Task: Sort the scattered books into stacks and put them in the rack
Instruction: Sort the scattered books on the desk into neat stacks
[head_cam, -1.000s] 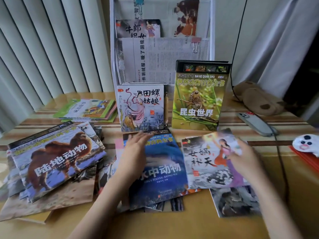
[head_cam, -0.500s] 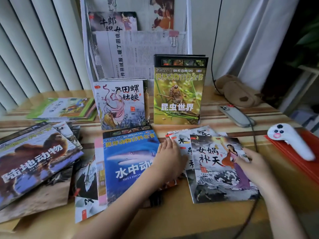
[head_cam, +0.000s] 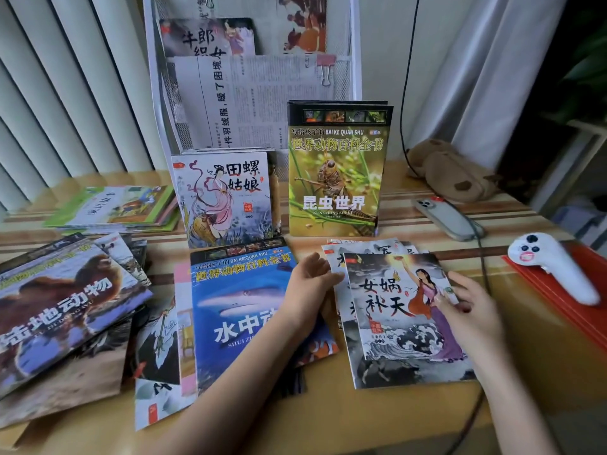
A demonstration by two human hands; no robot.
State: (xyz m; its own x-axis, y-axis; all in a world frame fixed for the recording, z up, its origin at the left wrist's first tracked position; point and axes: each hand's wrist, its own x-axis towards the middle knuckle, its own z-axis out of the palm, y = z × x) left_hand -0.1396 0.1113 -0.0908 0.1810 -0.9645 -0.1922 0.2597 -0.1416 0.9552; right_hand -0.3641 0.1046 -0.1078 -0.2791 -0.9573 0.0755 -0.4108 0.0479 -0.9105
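Two hands work over a wooden worktop (head_cam: pixel 328 418) strewn with books. The left hand (head_cam: pixel 308 290) lies with relaxed, loosely spread fingers on the right edge of one blue shark book (head_cam: pixel 243 310), its fingertips touching the left edge of a small stack of grey picture books. The right hand (head_cam: pixel 466 307) holds the right edge of the top book of that stack, the goddess book (head_cam: pixel 397 310), thumb on the cover. At least three covers show in this near-right stack. Far behind, two books stand upright against the white mesh rack (head_cam: pixel 354 60): one maiden book (head_cam: pixel 226 198) on the left and one insect book (head_cam: pixel 338 172) on the right. At the left lie a messy heap topped by one camel book (head_cam: pixel 65 303) and, farther back, one flat green stack (head_cam: pixel 115 206). On the right lie one phone (head_cam: pixel 446 218) and one white controller (head_cam: pixel 555 264).
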